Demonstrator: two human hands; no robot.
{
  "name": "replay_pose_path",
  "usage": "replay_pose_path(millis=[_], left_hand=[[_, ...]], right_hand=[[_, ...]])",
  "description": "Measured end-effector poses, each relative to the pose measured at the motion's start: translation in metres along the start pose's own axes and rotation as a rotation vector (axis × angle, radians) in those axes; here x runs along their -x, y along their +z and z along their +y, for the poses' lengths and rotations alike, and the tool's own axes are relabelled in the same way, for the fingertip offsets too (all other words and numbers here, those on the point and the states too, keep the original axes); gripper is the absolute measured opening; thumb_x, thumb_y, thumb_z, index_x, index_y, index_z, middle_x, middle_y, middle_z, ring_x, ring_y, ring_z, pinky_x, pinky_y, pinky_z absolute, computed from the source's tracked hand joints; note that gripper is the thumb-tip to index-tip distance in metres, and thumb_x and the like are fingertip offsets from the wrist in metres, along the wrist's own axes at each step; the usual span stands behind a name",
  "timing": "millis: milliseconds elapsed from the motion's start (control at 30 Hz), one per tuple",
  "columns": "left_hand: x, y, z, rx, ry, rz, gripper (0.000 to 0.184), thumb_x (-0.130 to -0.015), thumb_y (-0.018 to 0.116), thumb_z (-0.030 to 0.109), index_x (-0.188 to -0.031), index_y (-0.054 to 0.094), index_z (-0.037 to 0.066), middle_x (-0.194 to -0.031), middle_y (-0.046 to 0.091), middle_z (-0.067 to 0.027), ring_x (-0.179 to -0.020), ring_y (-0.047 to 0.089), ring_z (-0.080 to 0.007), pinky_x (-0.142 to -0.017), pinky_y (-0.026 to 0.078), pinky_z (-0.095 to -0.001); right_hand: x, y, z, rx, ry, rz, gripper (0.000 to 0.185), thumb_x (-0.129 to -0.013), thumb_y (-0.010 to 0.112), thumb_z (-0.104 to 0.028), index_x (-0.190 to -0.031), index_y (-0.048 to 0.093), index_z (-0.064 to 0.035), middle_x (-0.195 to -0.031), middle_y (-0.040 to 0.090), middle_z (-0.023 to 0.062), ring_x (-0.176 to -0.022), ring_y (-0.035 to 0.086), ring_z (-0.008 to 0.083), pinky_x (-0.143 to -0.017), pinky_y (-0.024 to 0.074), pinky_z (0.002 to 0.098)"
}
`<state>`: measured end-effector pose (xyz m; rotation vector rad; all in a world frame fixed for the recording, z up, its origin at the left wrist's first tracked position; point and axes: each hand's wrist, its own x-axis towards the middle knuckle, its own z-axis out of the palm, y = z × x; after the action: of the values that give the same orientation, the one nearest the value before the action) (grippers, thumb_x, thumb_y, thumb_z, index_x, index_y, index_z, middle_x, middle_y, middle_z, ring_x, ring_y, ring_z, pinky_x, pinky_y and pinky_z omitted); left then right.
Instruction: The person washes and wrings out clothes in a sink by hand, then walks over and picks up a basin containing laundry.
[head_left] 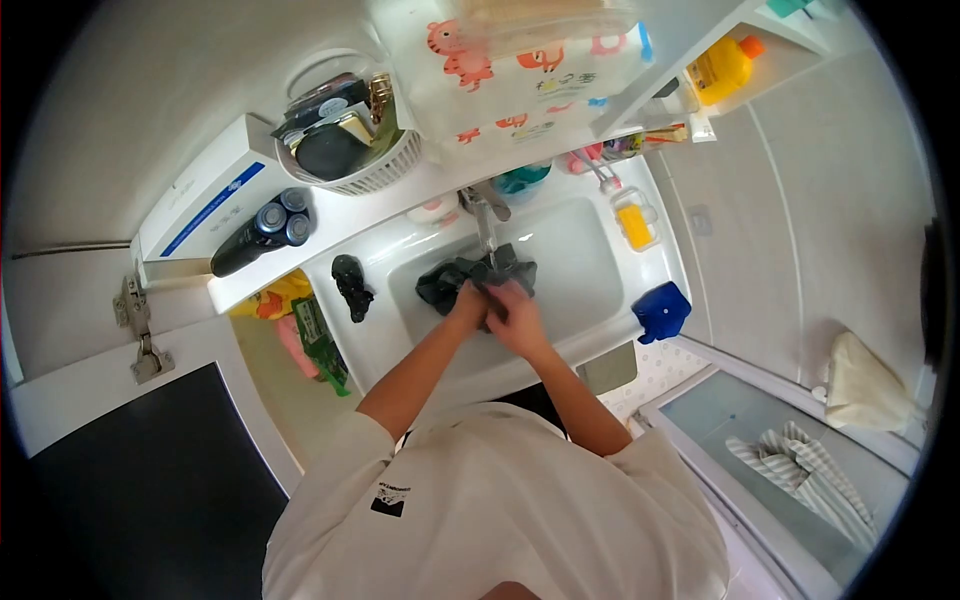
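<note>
Both of my hands are together low in the white sink (590, 285), under the faucet (484, 204), with what looks like a thin stream of water falling beside them. My left hand (468, 304) is closed on a wet black cloth (445, 284), whose exact kind I cannot make out. Against it, my right hand (514, 316) also grips the bunched fabric, its fingers partly hidden. Dark folds spread to both sides of the hands on the basin floor. A second crumpled black cloth (350, 287) lies on the sink's left rim.
A yellow soap bar (634, 228) sits in a dish on the right rim, above a dark blue item (662, 312). Over the sink, a shelf holds an electric shaver (262, 232), a white box (200, 195) and a filled white basket (385, 165). A cabinet door (160, 430) stands open at left.
</note>
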<state>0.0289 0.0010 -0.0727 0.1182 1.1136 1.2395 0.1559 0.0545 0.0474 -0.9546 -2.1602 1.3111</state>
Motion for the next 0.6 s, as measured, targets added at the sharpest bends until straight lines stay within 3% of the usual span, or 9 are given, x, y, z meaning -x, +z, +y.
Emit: replay_pose_path(millis=[33, 133, 233, 300, 367, 433, 533, 600], left_hand=[[0.013, 0.006, 0.012, -0.105, 0.041, -0.012, 0.024, -0.101, 0.055, 0.026, -0.111, 0.067, 0.007, -0.108, 0.069, -0.0082, -0.096, 0.069, -0.0247, -0.085, 0.058, -0.0410], [0.025, 0.010, 0.039, 0.352, -0.307, 0.151, 0.030, -0.100, 0.058, 0.030, -0.117, 0.066, 0.007, -0.113, 0.069, -0.0105, -0.099, 0.069, -0.0273, -0.093, 0.058, -0.0415], [0.022, 0.005, 0.030, 0.441, -0.168, -0.149, 0.035, -0.099, 0.061, 0.033, -0.120, 0.067, 0.006, -0.116, 0.070, -0.0124, -0.104, 0.069, -0.0269, -0.098, 0.057, -0.0416], [0.022, -0.009, 0.026, 0.457, -0.238, -0.124, 0.037, -0.098, 0.061, 0.033, -0.121, 0.066, 0.004, -0.119, 0.070, -0.0132, -0.107, 0.069, -0.0269, -0.100, 0.056, -0.0416], [0.021, -0.014, 0.028, 0.479, -0.290, -0.155, 0.040, -0.097, 0.062, 0.034, -0.124, 0.066, 0.004, -0.122, 0.069, -0.0135, -0.110, 0.068, -0.0267, -0.101, 0.055, -0.0415], [0.021, -0.016, 0.036, 0.506, -0.320, -0.235, 0.045, -0.096, 0.064, 0.036, -0.128, 0.064, 0.004, -0.127, 0.068, -0.0131, -0.113, 0.067, -0.0263, -0.102, 0.055, -0.0413], [0.028, -0.018, 0.053, 0.479, -0.345, -0.256, 0.047, -0.096, 0.065, 0.037, -0.130, 0.064, 0.005, -0.128, 0.067, -0.0124, -0.113, 0.067, -0.0259, -0.101, 0.055, -0.0413], [0.036, -0.016, 0.068, 0.383, -0.340, -0.152, 0.048, -0.095, 0.065, 0.038, -0.131, 0.063, 0.006, -0.129, 0.067, -0.0119, -0.113, 0.067, -0.0256, -0.101, 0.055, -0.0413]], right_hand=[[0.003, -0.002, -0.002, -0.012, -0.004, -0.019, 0.045, -0.078, 0.066, -0.004, -0.122, 0.068, -0.0067, -0.099, 0.064, 0.0143, -0.085, 0.065, 0.0319, -0.073, 0.0544, 0.0363], [0.018, -0.001, 0.027, -0.387, 0.102, -0.069, 0.049, -0.077, 0.065, -0.001, -0.125, 0.066, -0.0068, -0.107, 0.065, 0.0145, -0.088, 0.066, 0.0323, -0.077, 0.0560, 0.0357], [0.015, -0.007, 0.048, -0.179, 0.237, 0.190, 0.053, -0.078, 0.067, -0.001, -0.131, 0.062, -0.0077, -0.113, 0.066, 0.0153, -0.091, 0.067, 0.0336, -0.084, 0.0563, 0.0402], [0.000, -0.018, 0.043, 0.152, 0.023, 0.326, 0.052, -0.080, 0.068, -0.002, -0.132, 0.061, -0.0076, -0.114, 0.066, 0.0165, -0.093, 0.067, 0.0354, -0.085, 0.0552, 0.0431], [-0.007, -0.026, 0.048, 0.282, -0.042, 0.247, 0.051, -0.081, 0.071, -0.006, -0.130, 0.061, -0.0075, -0.113, 0.067, 0.0168, -0.094, 0.067, 0.0366, -0.088, 0.0537, 0.0452], [-0.005, -0.027, 0.077, 0.201, 0.046, -0.045, 0.049, -0.080, 0.076, -0.011, -0.127, 0.062, -0.0073, -0.111, 0.068, 0.0164, -0.096, 0.067, 0.0373, -0.091, 0.0517, 0.0465], [-0.007, -0.030, 0.104, 0.231, 0.078, -0.111, 0.057, -0.077, 0.080, -0.013, -0.131, 0.061, -0.0107, -0.100, 0.070, 0.0125, -0.082, 0.065, 0.0299, -0.083, 0.0517, 0.0412], [-0.004, -0.036, 0.107, 0.161, 0.153, -0.110, 0.057, -0.077, 0.081, -0.014, -0.130, 0.062, -0.0125, -0.091, 0.068, 0.0123, -0.081, 0.065, 0.0288, -0.087, 0.0490, 0.0432]])
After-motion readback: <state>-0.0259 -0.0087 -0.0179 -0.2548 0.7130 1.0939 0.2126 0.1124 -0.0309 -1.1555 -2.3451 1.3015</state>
